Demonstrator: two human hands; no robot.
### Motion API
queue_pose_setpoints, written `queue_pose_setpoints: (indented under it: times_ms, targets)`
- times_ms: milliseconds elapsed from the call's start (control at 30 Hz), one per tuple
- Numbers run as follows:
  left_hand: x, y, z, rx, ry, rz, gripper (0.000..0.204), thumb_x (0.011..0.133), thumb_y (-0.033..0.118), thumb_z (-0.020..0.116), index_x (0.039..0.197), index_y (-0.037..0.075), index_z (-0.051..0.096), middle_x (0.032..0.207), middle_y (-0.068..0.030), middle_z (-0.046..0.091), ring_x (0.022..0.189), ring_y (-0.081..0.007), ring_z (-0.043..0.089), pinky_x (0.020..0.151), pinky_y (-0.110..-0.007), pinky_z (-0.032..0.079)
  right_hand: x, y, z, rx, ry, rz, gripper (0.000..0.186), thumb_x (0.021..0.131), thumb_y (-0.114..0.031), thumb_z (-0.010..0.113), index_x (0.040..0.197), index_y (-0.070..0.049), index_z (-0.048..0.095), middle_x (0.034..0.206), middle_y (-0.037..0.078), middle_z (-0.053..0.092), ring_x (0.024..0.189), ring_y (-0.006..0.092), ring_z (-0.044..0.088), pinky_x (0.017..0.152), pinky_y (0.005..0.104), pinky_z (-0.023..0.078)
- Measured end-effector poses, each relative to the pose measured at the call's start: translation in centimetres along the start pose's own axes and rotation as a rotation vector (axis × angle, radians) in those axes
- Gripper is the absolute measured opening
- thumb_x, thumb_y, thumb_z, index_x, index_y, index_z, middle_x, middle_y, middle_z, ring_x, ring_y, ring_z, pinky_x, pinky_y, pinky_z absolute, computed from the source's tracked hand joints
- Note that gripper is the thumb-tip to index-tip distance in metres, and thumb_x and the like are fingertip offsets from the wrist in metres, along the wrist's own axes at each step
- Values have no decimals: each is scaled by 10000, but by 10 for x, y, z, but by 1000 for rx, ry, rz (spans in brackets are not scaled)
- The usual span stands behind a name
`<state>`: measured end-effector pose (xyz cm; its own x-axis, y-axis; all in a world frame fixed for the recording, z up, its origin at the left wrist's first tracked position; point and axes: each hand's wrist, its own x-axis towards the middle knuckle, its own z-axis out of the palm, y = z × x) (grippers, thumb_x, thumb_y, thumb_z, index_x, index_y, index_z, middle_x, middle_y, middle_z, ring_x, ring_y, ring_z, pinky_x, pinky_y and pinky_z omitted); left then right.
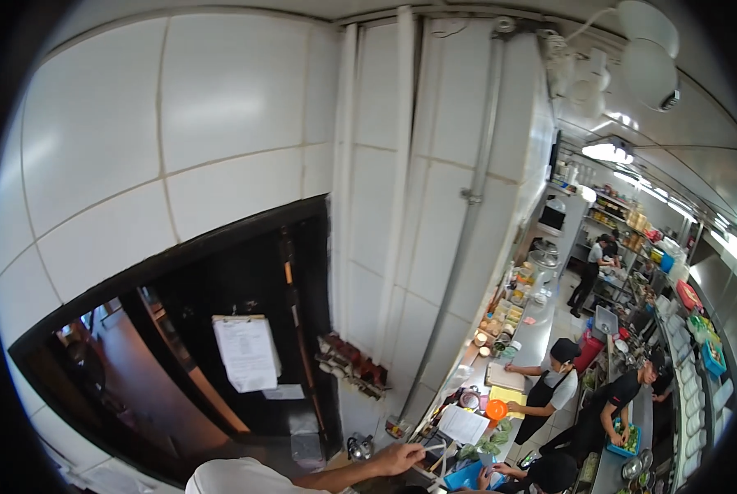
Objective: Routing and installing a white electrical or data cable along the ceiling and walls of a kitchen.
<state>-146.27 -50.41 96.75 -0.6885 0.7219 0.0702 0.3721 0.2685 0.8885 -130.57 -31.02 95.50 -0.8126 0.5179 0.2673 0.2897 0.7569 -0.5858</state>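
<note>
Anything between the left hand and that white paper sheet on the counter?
Nothing visible. The left hand sits just left of the white paper sheet with only a short bare gap between them. The orange bowl lies beyond the sheet.

A short white sleeve [237, 477] covers the shoulder (the forearm [335, 475] below is bare).

One arm extends rightward, its hand [399, 457] loosely curled, palm down.
</note>
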Motion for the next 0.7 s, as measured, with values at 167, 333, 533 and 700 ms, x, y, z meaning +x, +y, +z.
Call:
queue_pose_setpoints:
  times_ms: [167, 333, 533, 700]
  targets:
    - [-36, 8, -38, 149, 103, 39, 265, 923, 297, 541, 937, 40, 605, 785, -193, 640, 776, -391, 632, 639, -435, 475, 55, -144, 5, 162, 24, -621, 467, 645, -152, 737, 1076, -58, 584, 1022, 192, 634, 1013, 319, 597, 851, 416, 454]
    - [-77, 34, -88, 38, 233, -119, 237, 862, 262, 624, 928, 34, 627, 787, -194, 650, 734, -344, 656, 618, -411, 493, 89, -179, 19, 363, -864, -458, 363, 712, -98, 719, 1068, -68, 653, 802, 117, 685, 736, 153, 667, 663, 284, 509]
    - [-212, -32, -80, 266, 430, -564, 174, 851, 205, 609, 940, 59, 639, 832, -190, 661, 781, -357, 655, 663, -412, 508, 157, -128, 46, 1147, -373, -265, 97, 860, -10, 524, 917, -11, 603, 809, 26, 588, 752, 110, 543, 734, 262, 454]
    - [-284, -8, -103, 353, 819, -811, 127, 859, 170, 577, 883, 52, 618, 806, -184, 657, 794, -411, 629, 668, -475, 496, 146, -125, 66, 863, -700, -243, 186, 809, -37, 607, 990, -16, 574, 803, 55, 606, 756, 162, 611, 687, 307, 477]
